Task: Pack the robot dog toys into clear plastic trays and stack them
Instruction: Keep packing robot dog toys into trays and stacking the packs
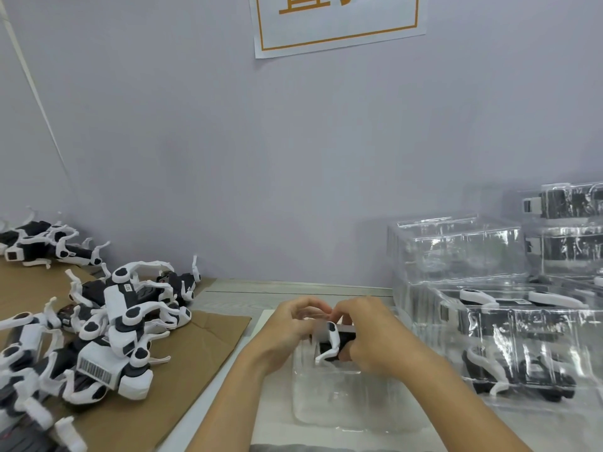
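Both my hands hold one black and white robot dog toy point(331, 342) over the far end of a clear plastic tray point(352, 406) lying on the table in front of me. My left hand point(290, 331) grips the toy from the left with curled fingers. My right hand point(368, 337) curls round it from the right. Most of the toy is hidden by my fingers; one white leg and part of the dark body show.
A heap of loose robot dog toys point(107, 327) lies on brown cardboard point(182, 370) at the left. Stacked clear trays holding packed toys point(515, 347) stand at the right, with empty-looking clear trays point(456, 249) behind them. A grey wall with a paper sign point(336, 24) closes the back.
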A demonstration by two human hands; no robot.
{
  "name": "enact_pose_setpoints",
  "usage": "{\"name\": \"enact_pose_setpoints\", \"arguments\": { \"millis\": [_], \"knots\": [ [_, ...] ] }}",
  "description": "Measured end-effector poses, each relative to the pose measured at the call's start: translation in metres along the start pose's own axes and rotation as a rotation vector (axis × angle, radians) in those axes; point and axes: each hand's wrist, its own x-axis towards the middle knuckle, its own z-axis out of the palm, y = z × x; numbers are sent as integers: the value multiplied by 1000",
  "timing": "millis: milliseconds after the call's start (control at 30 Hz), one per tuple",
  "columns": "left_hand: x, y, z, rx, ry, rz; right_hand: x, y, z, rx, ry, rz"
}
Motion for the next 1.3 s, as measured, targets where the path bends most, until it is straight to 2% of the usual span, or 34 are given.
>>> {"name": "enact_pose_setpoints", "arguments": {
  "millis": [300,533,833,967,1133,1300],
  "knots": [
    [-1,-3,-4,-171,-19,-69,1,3,3,82,19,0],
    [2,8,-2,-15,2,-182,0,1,3,34,0,11],
    [6,-1,3,-64,145,-155,0,0,0,-8,17,1],
    [6,-1,2,-44,156,-143,2,2,-10,45,11,-21],
    [7,-2,3,-31,160,-136,-2,-1,-11,132,-103,-83],
    [7,-3,2,-34,156,-142,0,-2,-4,131,-63,-85]
  ]
}}
